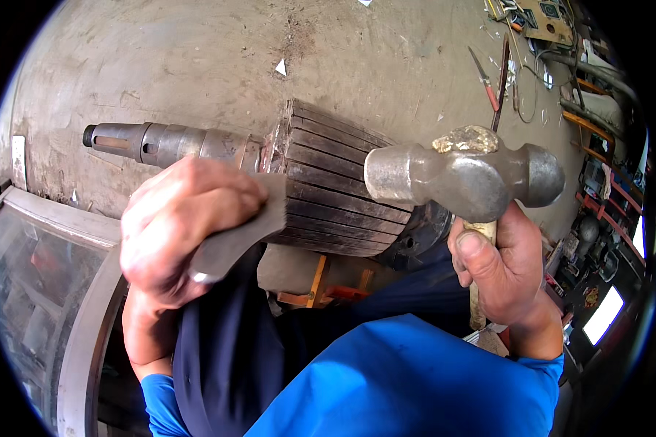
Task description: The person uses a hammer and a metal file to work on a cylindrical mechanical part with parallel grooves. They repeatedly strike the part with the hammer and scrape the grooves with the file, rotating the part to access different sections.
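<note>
In front of me lies a motor rotor point(335, 186), its dark cylinder cut with long lengthwise slots. Its stepped steel shaft point(175, 146) points left, with keyways near the end. My left hand point(178, 233) is closed around a flat grey metal blade point(244, 233) with a finely toothed edge, held at the rotor's left end; whether the blade touches it I cannot tell. My right hand point(506, 269) grips the pale handle of a ball-peen hammer point(466, 178). The hammer's worn steel head is raised over the right side of the rotor, its flat face toward the left.
A glass-paned frame point(65, 218) stands at the left. Orange supports point(318, 280) show beneath the rotor. On the concrete floor lie a red-handled pointed tool point(486, 84) and white scraps point(280, 67). Tools, cables and parts crowd the right side point(590, 226).
</note>
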A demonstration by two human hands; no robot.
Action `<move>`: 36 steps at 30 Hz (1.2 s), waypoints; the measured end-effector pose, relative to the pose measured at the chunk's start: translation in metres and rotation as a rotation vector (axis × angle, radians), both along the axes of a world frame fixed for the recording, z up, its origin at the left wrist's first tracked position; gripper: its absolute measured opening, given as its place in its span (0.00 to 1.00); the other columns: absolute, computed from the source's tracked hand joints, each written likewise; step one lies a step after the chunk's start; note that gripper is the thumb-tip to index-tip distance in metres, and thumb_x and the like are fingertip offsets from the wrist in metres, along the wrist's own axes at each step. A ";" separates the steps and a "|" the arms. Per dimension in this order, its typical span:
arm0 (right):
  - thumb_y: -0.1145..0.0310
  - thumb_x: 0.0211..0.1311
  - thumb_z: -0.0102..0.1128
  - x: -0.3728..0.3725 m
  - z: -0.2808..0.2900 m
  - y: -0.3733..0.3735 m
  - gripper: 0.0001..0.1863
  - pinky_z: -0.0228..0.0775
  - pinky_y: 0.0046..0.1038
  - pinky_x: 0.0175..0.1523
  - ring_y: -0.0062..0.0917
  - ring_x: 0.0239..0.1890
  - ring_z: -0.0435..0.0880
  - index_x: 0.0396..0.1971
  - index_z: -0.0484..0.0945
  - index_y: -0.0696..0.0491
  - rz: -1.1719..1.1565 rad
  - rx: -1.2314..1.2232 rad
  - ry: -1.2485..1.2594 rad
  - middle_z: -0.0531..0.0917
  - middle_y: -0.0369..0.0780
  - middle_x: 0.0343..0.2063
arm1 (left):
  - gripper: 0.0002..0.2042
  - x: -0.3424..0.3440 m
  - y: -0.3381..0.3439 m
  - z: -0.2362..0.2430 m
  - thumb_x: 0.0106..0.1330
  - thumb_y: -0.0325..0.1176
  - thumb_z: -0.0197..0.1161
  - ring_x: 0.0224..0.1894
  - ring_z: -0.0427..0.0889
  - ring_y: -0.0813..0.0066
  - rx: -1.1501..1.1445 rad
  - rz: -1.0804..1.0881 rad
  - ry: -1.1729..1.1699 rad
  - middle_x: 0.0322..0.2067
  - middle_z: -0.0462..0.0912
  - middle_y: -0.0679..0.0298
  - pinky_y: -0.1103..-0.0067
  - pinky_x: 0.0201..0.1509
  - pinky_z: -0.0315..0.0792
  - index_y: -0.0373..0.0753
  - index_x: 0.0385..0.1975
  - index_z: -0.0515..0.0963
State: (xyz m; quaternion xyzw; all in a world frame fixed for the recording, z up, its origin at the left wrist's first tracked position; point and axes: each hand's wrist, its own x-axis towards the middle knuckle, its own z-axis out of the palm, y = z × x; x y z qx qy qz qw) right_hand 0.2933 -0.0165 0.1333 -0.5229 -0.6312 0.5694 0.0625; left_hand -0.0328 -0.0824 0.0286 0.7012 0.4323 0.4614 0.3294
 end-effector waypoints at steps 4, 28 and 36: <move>0.62 0.79 0.64 0.012 -0.013 -0.009 0.16 0.74 0.27 0.35 0.25 0.29 0.82 0.49 0.77 0.61 -0.051 -0.055 0.013 0.83 0.40 0.30 | 0.20 0.000 -0.010 -0.004 0.78 0.44 0.67 0.38 0.92 0.49 -0.009 -0.130 -0.067 0.36 0.88 0.44 0.59 0.42 0.89 0.29 0.40 0.78; 0.67 0.77 0.66 0.031 -0.040 -0.009 0.22 0.79 0.35 0.39 0.33 0.29 0.86 0.61 0.76 0.64 0.138 -0.080 0.062 0.86 0.43 0.30 | 0.13 0.036 -0.001 -0.018 0.51 0.25 0.75 0.34 0.93 0.53 0.018 -0.095 -0.022 0.34 0.89 0.46 0.66 0.40 0.90 0.30 0.34 0.79; 0.66 0.77 0.65 0.032 -0.036 -0.010 0.23 0.80 0.31 0.50 0.28 0.42 0.87 0.63 0.76 0.65 0.127 -0.162 0.105 0.88 0.43 0.42 | 0.15 0.035 0.008 -0.019 0.48 0.27 0.76 0.37 0.93 0.54 -0.042 -0.198 0.080 0.36 0.90 0.50 0.67 0.41 0.90 0.32 0.35 0.80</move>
